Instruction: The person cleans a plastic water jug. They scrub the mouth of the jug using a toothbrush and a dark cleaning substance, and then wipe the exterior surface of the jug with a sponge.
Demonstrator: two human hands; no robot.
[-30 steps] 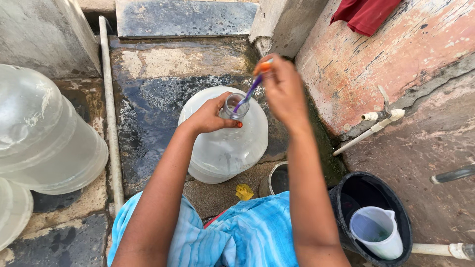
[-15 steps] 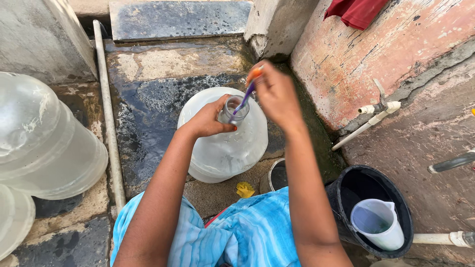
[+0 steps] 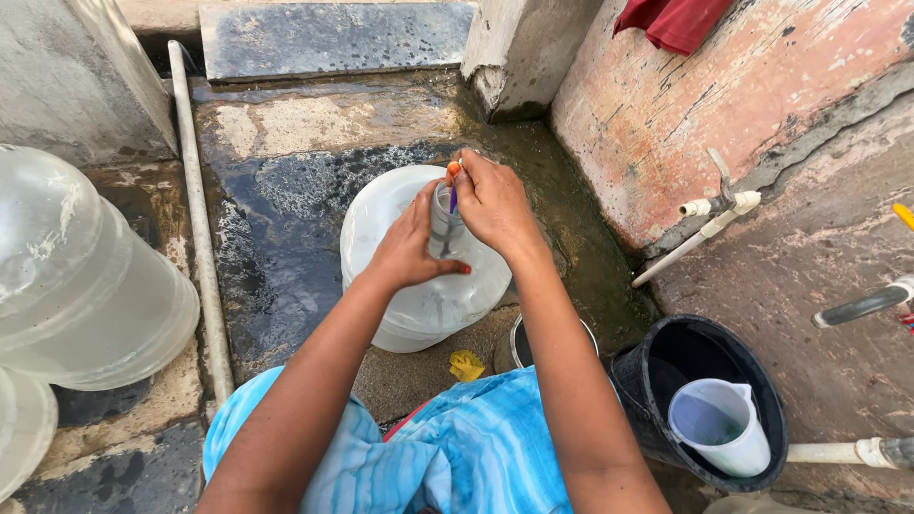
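Right hand (image 3: 493,202) has come down from a sec ago, grip pinching brush (image 3: 453,187) now sunk in water jug (image 3: 424,257) on wet floor; left hand (image 3: 411,246) grip wraps jug neck.

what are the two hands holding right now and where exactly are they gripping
The left hand grips the neck of the clear water jug. The right hand holds the orange-and-purple handle of a thin brush, pushed into the jug's mouth.

the big jug (image 3: 419,295) is clear and whitish; the brush (image 3: 453,181) is purple with an orange tip; the bucket (image 3: 700,376) is black; the cloth (image 3: 676,19) is red
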